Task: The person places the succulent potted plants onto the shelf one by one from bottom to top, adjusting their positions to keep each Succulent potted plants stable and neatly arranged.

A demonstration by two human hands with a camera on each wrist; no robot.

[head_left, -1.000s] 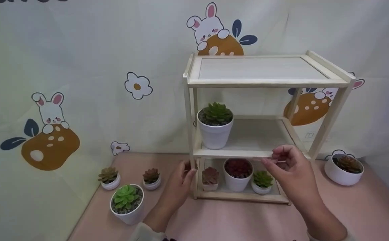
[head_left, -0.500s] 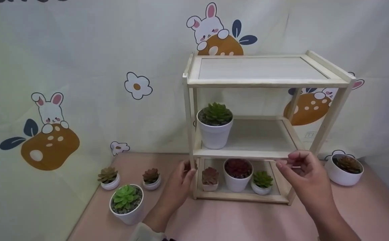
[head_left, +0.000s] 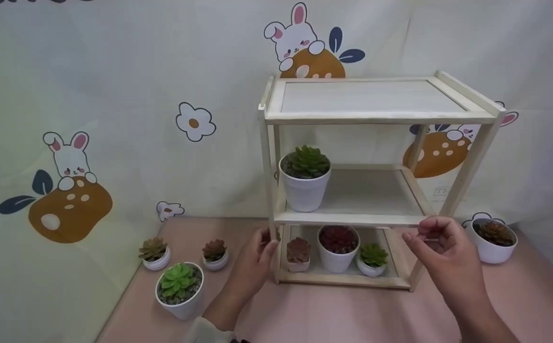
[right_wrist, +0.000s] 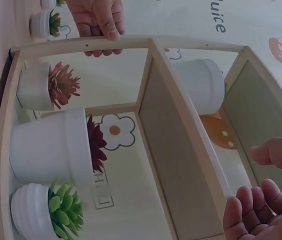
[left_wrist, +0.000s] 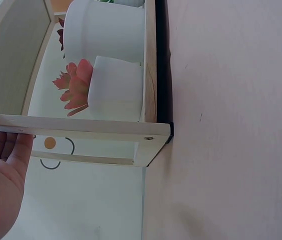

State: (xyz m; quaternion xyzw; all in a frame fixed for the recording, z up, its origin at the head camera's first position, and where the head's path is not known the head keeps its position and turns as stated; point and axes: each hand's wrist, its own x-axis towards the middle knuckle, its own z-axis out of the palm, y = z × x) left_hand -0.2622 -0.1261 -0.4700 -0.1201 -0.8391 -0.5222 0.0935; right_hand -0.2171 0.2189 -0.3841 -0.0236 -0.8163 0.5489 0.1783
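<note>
A light wooden rack (head_left: 381,116) stands on the pink table. My left hand (head_left: 252,259) grips its left front post, fingers behind the wood in the left wrist view (left_wrist: 3,175). Beside the right end of the middle shelf is my right hand (head_left: 450,259), fingers loosely bent, thumb apart, nothing held; whether it touches the wood I cannot tell. On the middle shelf, at left, sits a white pot (head_left: 306,193) with a green succulent. The bottom shelf holds a small reddish plant (head_left: 298,251), a dark red one in a white pot (head_left: 338,259) and a small green one (head_left: 374,256).
Left of the rack are a bright green potted succulent (head_left: 179,288) and two small potted ones (head_left: 155,255), (head_left: 216,255). A white bowl with a brownish succulent (head_left: 493,243) stands at right. Behind hangs a pale printed backdrop (head_left: 138,71).
My right hand has moved right along the middle shelf's front edge, to near the right front post. The left hand stays on its post, and the plants have not moved.
</note>
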